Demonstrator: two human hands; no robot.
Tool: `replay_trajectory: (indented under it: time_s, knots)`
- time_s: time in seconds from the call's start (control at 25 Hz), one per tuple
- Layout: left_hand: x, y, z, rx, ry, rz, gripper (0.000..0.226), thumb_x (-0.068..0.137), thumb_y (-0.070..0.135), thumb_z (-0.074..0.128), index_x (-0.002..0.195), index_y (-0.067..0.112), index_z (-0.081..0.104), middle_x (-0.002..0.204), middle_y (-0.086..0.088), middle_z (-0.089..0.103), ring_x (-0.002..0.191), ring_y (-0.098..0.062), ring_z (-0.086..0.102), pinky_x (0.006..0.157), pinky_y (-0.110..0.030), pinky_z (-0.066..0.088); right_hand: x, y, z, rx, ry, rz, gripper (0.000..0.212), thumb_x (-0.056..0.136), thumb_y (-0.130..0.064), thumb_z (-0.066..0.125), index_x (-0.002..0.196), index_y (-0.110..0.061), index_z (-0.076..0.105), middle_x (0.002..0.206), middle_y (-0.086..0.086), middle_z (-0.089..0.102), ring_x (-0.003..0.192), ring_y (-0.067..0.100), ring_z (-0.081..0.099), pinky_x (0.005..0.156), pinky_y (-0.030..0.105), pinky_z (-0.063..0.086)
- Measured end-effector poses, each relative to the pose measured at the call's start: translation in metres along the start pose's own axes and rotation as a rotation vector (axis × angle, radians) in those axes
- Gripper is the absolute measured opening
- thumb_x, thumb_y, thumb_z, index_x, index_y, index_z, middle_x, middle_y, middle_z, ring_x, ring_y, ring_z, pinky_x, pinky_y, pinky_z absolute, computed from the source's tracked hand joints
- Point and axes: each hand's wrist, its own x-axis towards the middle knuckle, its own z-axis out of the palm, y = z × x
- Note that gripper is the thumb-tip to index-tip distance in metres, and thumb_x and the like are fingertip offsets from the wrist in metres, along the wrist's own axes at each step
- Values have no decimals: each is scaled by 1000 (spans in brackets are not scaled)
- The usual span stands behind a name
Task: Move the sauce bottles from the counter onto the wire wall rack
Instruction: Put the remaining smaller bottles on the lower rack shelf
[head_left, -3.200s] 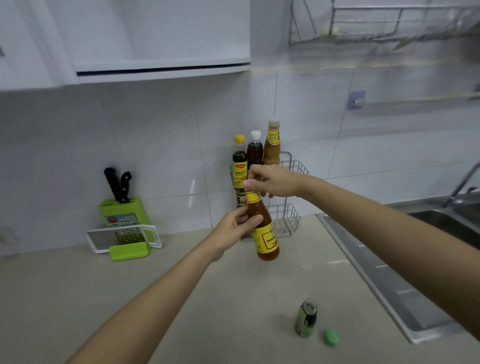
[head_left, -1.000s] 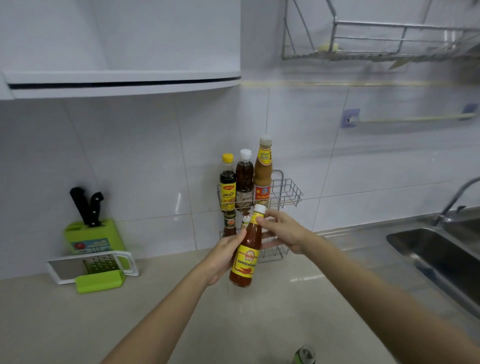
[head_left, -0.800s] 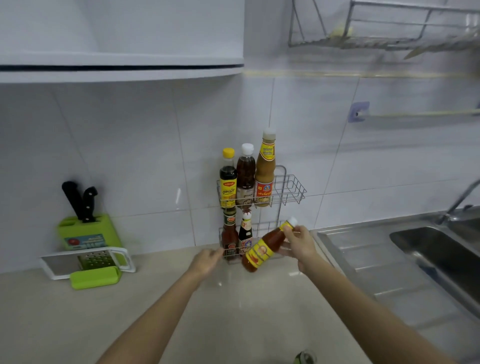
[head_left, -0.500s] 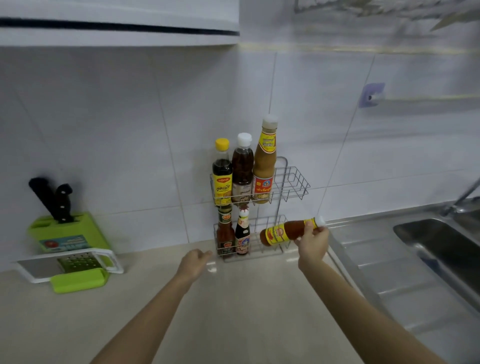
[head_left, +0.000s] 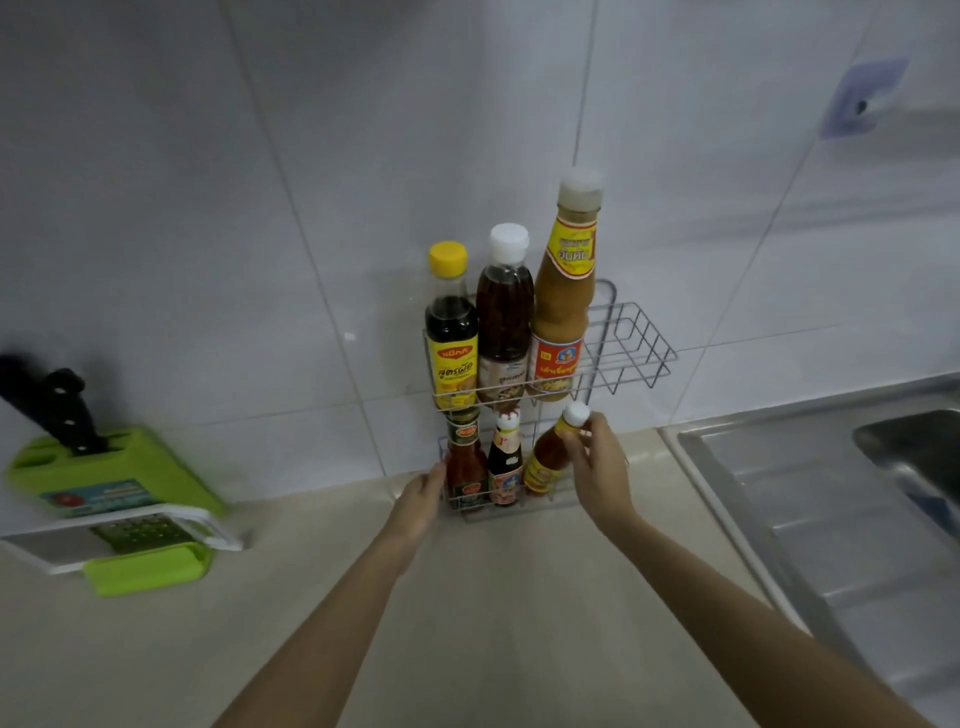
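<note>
Fingers (head_left: 587, 441) of right hand (head_left: 597, 467) pinched round neck and white cap of orange chili bottle (head_left: 545, 465). Bottle tilted, base already down inside lower tier of wire wall rack (head_left: 631, 345), cap leaning out toward palm. Probably held high on neck so body can slip behind front wire rail and under upper basket, where little headroom remains. Just left of those fingers, inside same tier: dark bottle with red-and-white neck (head_left: 505, 467), then red sauce bottle (head_left: 465, 465), both upright. Left hand (head_left: 423, 496) beside rack's left end, fingers loosely curled with tips touching or nearly touching corner wire; gripping or merely resting, cannot tell. Likely there to steady rack against push of incoming bottle. Above right fingers, upper tier carrying three taller bottles packed toward its left, right portion bare. Next, by judgement: tip orange bottle upright against neighbour, then release. Risk: base catching on rail, or neighbour nudged over. Far left of both hands on counter (head_left: 493, 623), green knife block (head_left: 111, 473).
</note>
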Motion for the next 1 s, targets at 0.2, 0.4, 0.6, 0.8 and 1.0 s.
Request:
replay_trajectory:
  time_s: [0.2,0.4,0.6,0.8,1.0]
  knots:
    - [9,-14,12,-78,70,10,58,95,57,34,134,21,55,136,-1,60,126,-19,54,113,-42,37,37,-1,-9,-162,-476,-199,35,99,-22,45,132,-9,42,123,-4,54,110,13,55,84,19,44]
    - [2,-11,23,-72,133,11,56,99,50,34,131,10,57,134,-7,61,124,-24,55,109,-37,40,31,9,-10,-147,-506,-102,28,100,-27,42,124,-12,45,106,-1,59,98,20,58,85,40,50]
    - [-20,-1,23,27,169,7,56,101,45,32,134,4,49,138,-12,54,128,-29,50,103,-34,37,17,1,-22,-167,-447,26,53,100,-43,35,137,-6,43,135,9,54,127,27,49,104,40,38]
    - [-73,-34,32,221,210,199,28,99,22,47,117,3,57,123,-16,61,115,-30,57,85,-24,39,-29,-6,-81,-305,-340,106,51,96,-52,36,95,-8,62,94,7,70,93,28,64,87,42,49]
    - [-125,-81,66,651,-542,442,44,84,5,62,125,15,52,127,-1,49,126,-16,49,104,-15,38,-121,46,-134,-797,-715,171,33,95,-41,48,102,-12,62,95,4,71,90,24,64,77,32,48]
